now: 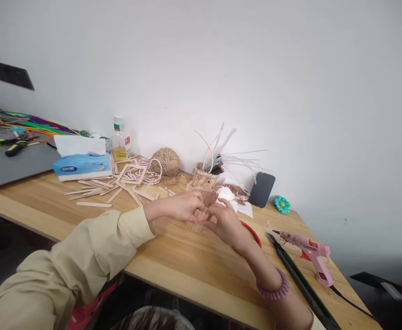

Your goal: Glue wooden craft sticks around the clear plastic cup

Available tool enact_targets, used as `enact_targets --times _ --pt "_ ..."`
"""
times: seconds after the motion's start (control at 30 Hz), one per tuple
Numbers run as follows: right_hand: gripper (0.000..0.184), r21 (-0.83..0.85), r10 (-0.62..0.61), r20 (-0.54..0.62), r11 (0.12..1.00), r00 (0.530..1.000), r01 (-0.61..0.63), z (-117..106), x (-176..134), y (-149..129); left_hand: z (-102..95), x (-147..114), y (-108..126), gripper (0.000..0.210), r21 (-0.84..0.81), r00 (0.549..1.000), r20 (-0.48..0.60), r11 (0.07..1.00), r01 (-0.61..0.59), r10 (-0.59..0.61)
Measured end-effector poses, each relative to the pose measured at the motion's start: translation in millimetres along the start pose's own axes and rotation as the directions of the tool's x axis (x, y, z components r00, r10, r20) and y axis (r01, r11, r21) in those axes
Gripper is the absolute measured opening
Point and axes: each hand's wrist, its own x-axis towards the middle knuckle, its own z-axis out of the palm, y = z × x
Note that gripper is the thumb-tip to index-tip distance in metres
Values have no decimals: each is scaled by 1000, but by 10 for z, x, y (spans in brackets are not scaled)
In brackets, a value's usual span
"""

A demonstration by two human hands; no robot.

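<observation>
Between my two hands is a small box-like piece made of wooden craft sticks (208, 197), standing over the middle of the table. My left hand (189, 205) grips its left side, fingers closed round the edge. On the right side, my right hand (223, 220) holds it with bent fingers and thumb. Part of the piece is hidden behind my fingers. Just beyond it sits a decorated craft-stick holder (201, 176) with pipe cleaners and dark-handled tools in it. A red ring-like handle (254, 233) shows partly behind my right wrist.
Loose craft sticks (94, 204), a tissue pack (82, 166), a glass bottle (119, 142) and a twine ball (166, 161) lie left. To the right are a pink glue gun (313, 250), a long dark green tool (300, 279), a phone (262, 189) and a teal flower (282, 204).
</observation>
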Motion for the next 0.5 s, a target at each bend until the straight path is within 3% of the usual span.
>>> enact_targets --times 0.07,0.13,0.2,0.27,0.4,0.5 --pt "10 -5 -11 -14 1000 1000 11 -41 -23 11 -54 -14 -6 21 -50 1000 -11 999 -16 15" --pt "11 -15 -2 -62 1000 998 1 -105 -69 45 -156 -68 -48 40 -113 996 -94 993 -16 5" --pt "15 -35 17 -111 999 994 -21 -187 -126 93 -301 -176 -134 52 -148 973 -221 988 36 -68" --pt "17 -43 22 -123 999 992 -28 -270 -180 132 -465 -340 -254 43 -158 937 -303 979 129 -172" --pt "17 12 -6 6 1000 1000 6 -374 -237 120 -734 -770 -498 30 -111 902 -169 917 382 -396" --pt "21 13 -29 40 1000 999 28 -361 -229 47 -813 -1080 -637 30 -36 839 -63 841 540 -541"
